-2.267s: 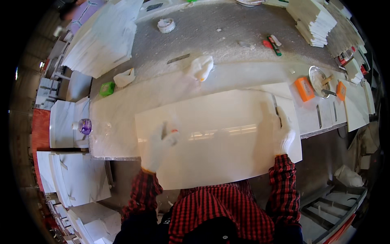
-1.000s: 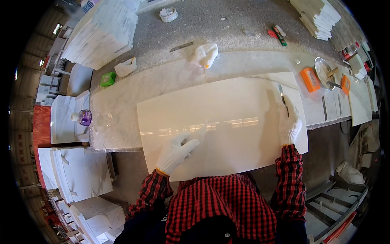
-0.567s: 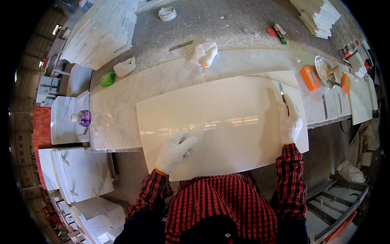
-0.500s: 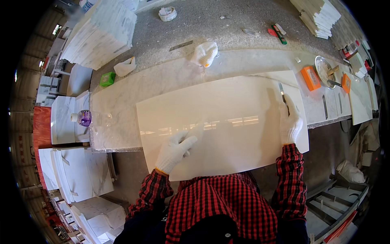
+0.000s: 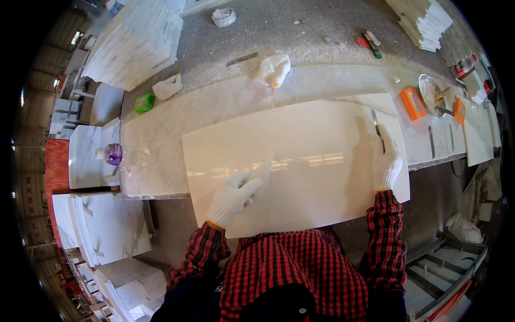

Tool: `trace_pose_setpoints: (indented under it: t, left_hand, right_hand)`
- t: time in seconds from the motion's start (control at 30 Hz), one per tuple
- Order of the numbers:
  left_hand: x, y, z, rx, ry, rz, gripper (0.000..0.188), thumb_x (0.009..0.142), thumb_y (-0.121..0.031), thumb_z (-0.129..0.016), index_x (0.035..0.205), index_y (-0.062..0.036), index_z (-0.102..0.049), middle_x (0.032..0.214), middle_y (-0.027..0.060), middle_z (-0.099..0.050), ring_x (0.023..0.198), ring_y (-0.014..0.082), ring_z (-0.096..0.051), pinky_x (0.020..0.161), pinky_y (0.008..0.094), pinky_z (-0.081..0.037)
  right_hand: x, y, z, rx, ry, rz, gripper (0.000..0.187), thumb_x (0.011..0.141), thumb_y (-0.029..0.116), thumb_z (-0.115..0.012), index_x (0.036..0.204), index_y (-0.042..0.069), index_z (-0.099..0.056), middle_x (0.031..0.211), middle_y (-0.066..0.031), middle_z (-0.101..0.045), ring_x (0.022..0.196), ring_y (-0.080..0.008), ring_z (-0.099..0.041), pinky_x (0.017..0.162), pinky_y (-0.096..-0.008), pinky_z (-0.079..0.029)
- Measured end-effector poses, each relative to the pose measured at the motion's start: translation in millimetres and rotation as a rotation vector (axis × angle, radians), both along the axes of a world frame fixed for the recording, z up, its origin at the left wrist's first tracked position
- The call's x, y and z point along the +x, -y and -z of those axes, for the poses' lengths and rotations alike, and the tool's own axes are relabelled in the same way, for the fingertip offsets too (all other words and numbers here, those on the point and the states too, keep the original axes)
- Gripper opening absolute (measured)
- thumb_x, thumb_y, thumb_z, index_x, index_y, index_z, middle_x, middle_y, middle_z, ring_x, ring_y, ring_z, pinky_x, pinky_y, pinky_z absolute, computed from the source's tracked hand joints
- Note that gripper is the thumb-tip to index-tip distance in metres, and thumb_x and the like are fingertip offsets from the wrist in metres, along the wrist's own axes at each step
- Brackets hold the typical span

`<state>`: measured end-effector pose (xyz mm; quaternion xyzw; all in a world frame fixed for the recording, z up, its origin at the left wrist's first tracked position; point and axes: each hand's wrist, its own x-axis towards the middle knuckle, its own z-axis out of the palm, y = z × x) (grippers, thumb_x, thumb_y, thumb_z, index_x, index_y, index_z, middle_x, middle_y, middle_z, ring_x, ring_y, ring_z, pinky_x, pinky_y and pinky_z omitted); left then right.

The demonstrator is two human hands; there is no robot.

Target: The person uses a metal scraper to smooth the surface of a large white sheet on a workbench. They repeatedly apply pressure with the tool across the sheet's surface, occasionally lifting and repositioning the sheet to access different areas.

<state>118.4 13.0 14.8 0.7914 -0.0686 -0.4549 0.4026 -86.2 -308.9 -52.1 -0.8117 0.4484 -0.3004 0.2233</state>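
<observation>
A glossy cream-white stone slab [image 5: 300, 188] lies in front of me, its near edge overhanging the bench toward my body. Over its right end my right hand [image 5: 388, 165], in a white knit glove, grips a small putty knife [image 5: 375, 123] with a narrow metal blade pointing away from me. My left hand [image 5: 229, 199], gloved the same way, is at the slab's near left part. Its thumb and fingers are loosely bent and apart, with nothing visible in them. The slab mirrors this hand, and whether it touches the surface is unclear.
Beyond the slab lie a crumpled white glove [image 5: 273, 70], a green box [image 5: 144, 103] and a green-handled cutter [image 5: 371, 45]. A clear bottle with a purple label [image 5: 113, 154] lies left. Right are an orange box [image 5: 412, 103] and a metal bowl [image 5: 428, 94]. Stone stacks [image 5: 137, 45] flank the bench.
The whole view has shifted very slightly. My right hand and the putty knife have barely moved over the slab; my left hand keeps its place.
</observation>
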Motion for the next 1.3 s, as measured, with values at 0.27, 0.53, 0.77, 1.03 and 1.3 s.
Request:
trace_pose_setpoints:
  t: [0.27,0.53,0.77,1.03,1.3]
  left_hand:
    - [-0.3,2.4,-4.5,0.002,0.010,0.007,0.051,0.094,-0.041,-0.069,0.120,0.0022,-0.069,0.083,0.0038,-0.065,0.065,0.0079,-0.058,0.063,0.0246,-0.047]
    - [9.5,-20.1,1.9,-0.191,0.059,-0.145,0.050,0.099,-0.033,-0.069,0.130,0.0060,-0.061,0.101,0.0069,-0.067,0.084,0.0132,-0.066,0.074,0.0277,-0.052]
    - [96.9,54.6,9.6,-0.760,0.172,-0.260,0.027,0.104,-0.021,-0.063,0.126,-0.0053,-0.063,0.114,0.0033,-0.065,0.103,0.0165,-0.064,0.093,0.0344,-0.052]
    - [246.5,208.4,48.0,-0.636,0.736,-0.197,0.037,0.096,-0.035,-0.074,0.120,-0.0064,-0.069,0.109,0.0048,-0.070,0.104,0.0166,-0.065,0.090,0.0329,-0.050]
    - [230.1,302.5,62.2,-0.262,1.073,0.018,0.039,0.087,-0.040,-0.070,0.115,-0.0130,-0.070,0.107,0.0191,-0.074,0.103,0.0393,-0.069,0.090,0.0495,-0.053]
  right_hand:
    - [0.6,-1.7,-4.8,0.008,-0.008,0.000,0.040,0.101,0.034,-0.064,0.130,0.008,-0.071,0.114,-0.0192,-0.075,0.101,-0.0348,-0.074,0.087,-0.0412,-0.057]
    - [-2.2,-3.5,-4.5,0.001,0.020,-0.003,0.037,0.100,0.029,-0.066,0.130,0.007,-0.072,0.111,-0.0204,-0.075,0.097,-0.0341,-0.074,0.085,-0.0405,-0.057]
    - [6.4,-17.9,-47.2,0.204,0.032,0.004,0.040,0.099,0.026,-0.067,0.134,0.007,-0.069,0.122,-0.0220,-0.073,0.112,-0.0354,-0.072,0.094,-0.0415,-0.056]
    - [4.5,-7.4,-21.6,0.023,-0.003,0.014,0.032,0.094,0.021,-0.070,0.122,0.006,-0.075,0.107,-0.0197,-0.076,0.097,-0.0343,-0.075,0.086,-0.0411,-0.058]
    - [2.5,-6.9,-21.2,-0.003,0.042,0.015,0.031,0.094,0.017,-0.069,0.122,0.004,-0.074,0.109,-0.0183,-0.077,0.097,-0.0342,-0.074,0.086,-0.0412,-0.058]
